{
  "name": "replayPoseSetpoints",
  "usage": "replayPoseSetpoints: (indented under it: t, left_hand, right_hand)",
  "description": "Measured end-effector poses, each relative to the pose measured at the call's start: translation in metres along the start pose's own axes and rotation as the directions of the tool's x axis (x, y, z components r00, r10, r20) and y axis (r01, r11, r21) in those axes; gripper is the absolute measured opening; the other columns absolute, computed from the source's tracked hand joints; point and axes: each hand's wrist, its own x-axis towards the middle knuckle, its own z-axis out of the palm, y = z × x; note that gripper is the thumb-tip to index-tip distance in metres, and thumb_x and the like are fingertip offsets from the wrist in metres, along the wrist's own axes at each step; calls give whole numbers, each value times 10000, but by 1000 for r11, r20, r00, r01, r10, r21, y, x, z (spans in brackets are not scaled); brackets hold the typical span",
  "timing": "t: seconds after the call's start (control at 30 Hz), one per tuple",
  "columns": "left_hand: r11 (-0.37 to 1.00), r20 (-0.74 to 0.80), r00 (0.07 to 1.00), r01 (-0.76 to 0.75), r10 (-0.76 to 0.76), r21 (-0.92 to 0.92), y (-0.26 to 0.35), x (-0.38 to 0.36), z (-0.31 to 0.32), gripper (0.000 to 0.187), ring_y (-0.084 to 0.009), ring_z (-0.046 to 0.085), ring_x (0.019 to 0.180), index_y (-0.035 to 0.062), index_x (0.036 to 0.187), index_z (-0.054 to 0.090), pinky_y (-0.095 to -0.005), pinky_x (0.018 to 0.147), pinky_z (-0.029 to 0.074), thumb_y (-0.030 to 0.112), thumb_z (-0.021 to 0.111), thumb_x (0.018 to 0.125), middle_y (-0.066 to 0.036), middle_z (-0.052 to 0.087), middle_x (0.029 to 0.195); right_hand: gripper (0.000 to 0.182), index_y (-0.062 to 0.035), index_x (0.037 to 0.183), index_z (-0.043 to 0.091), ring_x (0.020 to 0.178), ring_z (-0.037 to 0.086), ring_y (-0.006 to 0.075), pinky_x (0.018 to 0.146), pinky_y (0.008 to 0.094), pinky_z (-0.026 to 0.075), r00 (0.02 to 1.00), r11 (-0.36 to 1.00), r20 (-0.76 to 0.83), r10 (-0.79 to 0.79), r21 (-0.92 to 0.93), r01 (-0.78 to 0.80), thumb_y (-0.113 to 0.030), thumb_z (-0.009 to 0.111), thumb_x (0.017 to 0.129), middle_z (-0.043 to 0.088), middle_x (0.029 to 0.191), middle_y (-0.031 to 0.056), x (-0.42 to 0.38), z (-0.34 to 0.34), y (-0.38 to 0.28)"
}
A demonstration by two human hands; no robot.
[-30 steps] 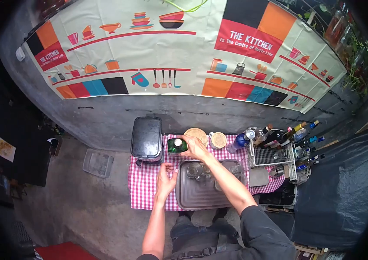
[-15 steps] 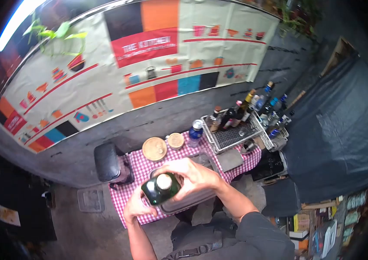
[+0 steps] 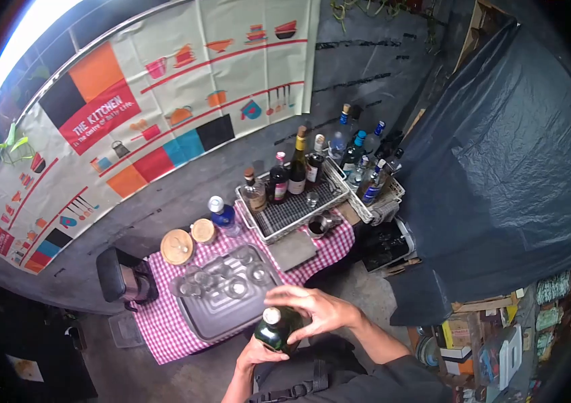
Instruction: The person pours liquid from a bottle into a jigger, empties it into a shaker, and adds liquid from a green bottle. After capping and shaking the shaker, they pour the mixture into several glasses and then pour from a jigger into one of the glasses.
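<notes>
- On my head feed, the green bottle (image 3: 278, 334) is up in the person's hands, capped end tipped toward the camera, between the tray and the waist strap (image 3: 299, 389).
- I see the left hand (image 3: 258, 350) holding the bottle low on its side, thumb laid across the glass.
- The right hand (image 3: 329, 312) has fingers and thumb parted wide around the bottle's upper side, near its pale cap (image 3: 272, 316); I can't tell from here how firmly they touch.
- Beyond the hands I have the grey tray (image 3: 221, 317), with several clear glasses (image 3: 236, 289) in it, on the surface (image 3: 162, 339) under its pink-and-white checked cloth.
- Past the tray I make out two round wooden-topped containers (image 3: 177, 246) side by side, with a blue-topped bottle (image 3: 223, 215) near them.
- At my picture's left, a dark lidded bin (image 3: 116, 274) stands by the cloth's edge.
- To the right of the tray I get a flat grey slab (image 3: 292, 252) and a wire basket (image 3: 272, 235) with bottles upright in it.
</notes>
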Motion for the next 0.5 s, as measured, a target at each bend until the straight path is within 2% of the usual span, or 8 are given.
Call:
replayPoseSetpoints:
  t: [0.03, 0.07, 0.13, 0.17, 0.2, 0.27, 0.47, 0.5]
  left_hand:
    - [999, -22, 1000, 2, -1, 43, -15, 8, 9, 942, -173, 579, 1213, 23, 1437, 493, -365, 1055, 471, 94, 963, 623, -60, 611, 1328]
    - [997, -59, 998, 15, -11, 74, -25, 18, 20, 995, -176, 566, 1227, 26, 1457, 465, -359, 1056, 467, 115, 975, 606, -64, 595, 1345]
    - [985, -167, 985, 66, -39, 159, -40, 35, 41, 1041, -176, 558, 1230, 25, 1469, 443, -356, 1049, 467, 139, 983, 586, -63, 582, 1349]
    - [978, -209, 975, 117, -80, 174, -36, 46, 55, 1050, -180, 563, 1212, 16, 1460, 441, -361, 1039, 471, 147, 984, 571, -69, 580, 1328]
    - [973, -200, 978, 94, -51, 211, -40, 56, 62, 1055, -184, 566, 1197, 4, 1453, 433, -360, 1029, 475, 152, 985, 566, -84, 575, 1311]
    - [958, -264, 965, 72, 4, 277, -44, 69, 78, 1054, -184, 568, 1188, -2, 1446, 431, -352, 1015, 482, 160, 986, 565, -97, 574, 1299]
    - [945, -345, 938, 91, 25, 314, -37, 86, 92, 1099, -220, 616, 1161, -19, 1434, 433, -385, 1002, 519, 231, 1014, 535, -151, 602, 1271]
    - [895, -279, 957, 55, 80, 444, -34, 90, 87, 1105, -231, 618, 1168, -19, 1433, 439, -384, 1012, 514, 247, 1018, 530, -156, 603, 1278]
  right_hand:
    - [848, -96, 1419, 607, 732, 527, 120, 689, 277, 509, 998, 1000, -60, -7, -17, 5, -421, 934, 708, 470, 1454, 88, -12, -9, 7]
    - [761, -62, 1324, 654, 745, 577, 139, 678, 299, 522, 981, 994, -196, -5, -112, -17, -455, 913, 726, 574, 1294, 92, -21, -19, -6]
    - [641, -31, 1159, 694, 712, 646, 198, 652, 337, 539, 936, 942, -334, -108, -336, -12, -502, 870, 760, 663, 1024, 103, -34, -28, 2]
    - [553, -29, 990, 687, 664, 682, 265, 617, 371, 540, 906, 909, -392, -161, -417, -19, -530, 824, 801, 647, 769, 96, -36, -33, -3]
    - [506, -35, 911, 671, 615, 673, 291, 592, 373, 531, 921, 855, -357, -153, -516, -58, -520, 794, 838, 649, 713, 97, -42, -39, 0]
    - [459, -39, 863, 649, 609, 674, 290, 566, 371, 522, 924, 806, -369, -95, -574, -146, -478, 783, 864, 649, 697, 97, -51, -46, 1]
    - [397, -27, 847, 637, 599, 673, 295, 565, 383, 533, 937, 810, -318, -146, -582, -71, -394, 784, 886, 658, 699, 103, -72, -79, 9]
    - [368, -6, 877, 648, 638, 684, 306, 607, 390, 549, 955, 830, -273, -112, -554, -61, -345, 790, 888, 677, 752, 116, -71, -83, 7]
